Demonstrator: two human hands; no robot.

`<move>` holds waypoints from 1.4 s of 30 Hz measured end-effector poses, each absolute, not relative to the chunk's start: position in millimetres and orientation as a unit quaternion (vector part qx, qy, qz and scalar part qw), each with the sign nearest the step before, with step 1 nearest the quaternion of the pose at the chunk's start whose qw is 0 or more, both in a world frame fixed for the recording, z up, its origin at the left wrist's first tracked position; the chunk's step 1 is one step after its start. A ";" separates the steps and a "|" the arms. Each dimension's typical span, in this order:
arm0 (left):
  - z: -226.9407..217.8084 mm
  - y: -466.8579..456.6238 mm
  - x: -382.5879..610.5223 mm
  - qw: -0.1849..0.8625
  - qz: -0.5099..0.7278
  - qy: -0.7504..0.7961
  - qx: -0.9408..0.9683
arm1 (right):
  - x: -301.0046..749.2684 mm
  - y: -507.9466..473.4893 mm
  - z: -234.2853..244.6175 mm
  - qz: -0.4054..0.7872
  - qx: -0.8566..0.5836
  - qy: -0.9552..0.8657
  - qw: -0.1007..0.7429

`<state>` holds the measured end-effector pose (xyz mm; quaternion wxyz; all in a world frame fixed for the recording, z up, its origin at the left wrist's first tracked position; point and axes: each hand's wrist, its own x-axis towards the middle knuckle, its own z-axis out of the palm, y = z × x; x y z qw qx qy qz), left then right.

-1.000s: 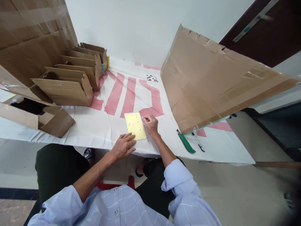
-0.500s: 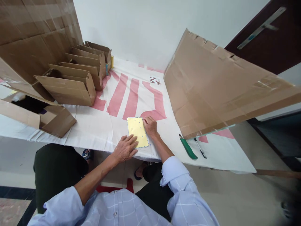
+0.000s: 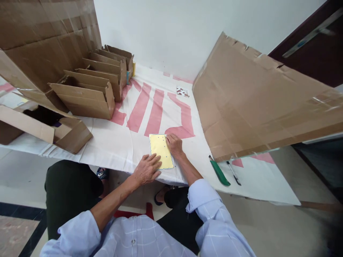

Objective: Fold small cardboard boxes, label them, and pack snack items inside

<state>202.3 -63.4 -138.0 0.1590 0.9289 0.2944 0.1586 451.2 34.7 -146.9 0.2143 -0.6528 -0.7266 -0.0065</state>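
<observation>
The left hand (image 3: 147, 169) lies flat, fingers slightly spread, on the near left corner of the yellow sheet (image 3: 159, 147), which rests near the edge of the white cloth (image 3: 112, 146). To the right lie a green cutter (image 3: 220, 174) and a pen (image 3: 234, 174). The right hand (image 3: 175, 146) is curled at the sheet's far right edge; whether it pinches cannot be determined. Far left: open cardboard boxes (image 3: 85, 107). Far right of centre: a patterned card (image 3: 182, 91).
</observation>
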 end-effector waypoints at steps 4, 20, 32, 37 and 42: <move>-137.5 -63.6 202.7 0.157 0.159 0.295 0.929 | 451.2 37.3 -144.8 -0.008 -0.647 -0.738 0.190; -141.6 -63.9 203.5 0.163 0.160 0.297 0.927 | 455.7 19.2 -138.6 0.018 -0.585 -0.798 0.145; -138.8 -61.3 203.0 0.138 0.151 0.295 0.933 | 450.4 21.0 -135.1 -0.012 -0.595 -0.785 0.169; -141.0 -61.7 202.6 0.142 0.154 0.295 0.932 | 449.0 21.6 -140.1 0.009 -0.613 -0.770 0.177; -138.3 -61.8 201.8 0.145 0.156 0.295 0.931 | 452.3 36.2 -134.4 0.058 -0.623 -0.756 0.190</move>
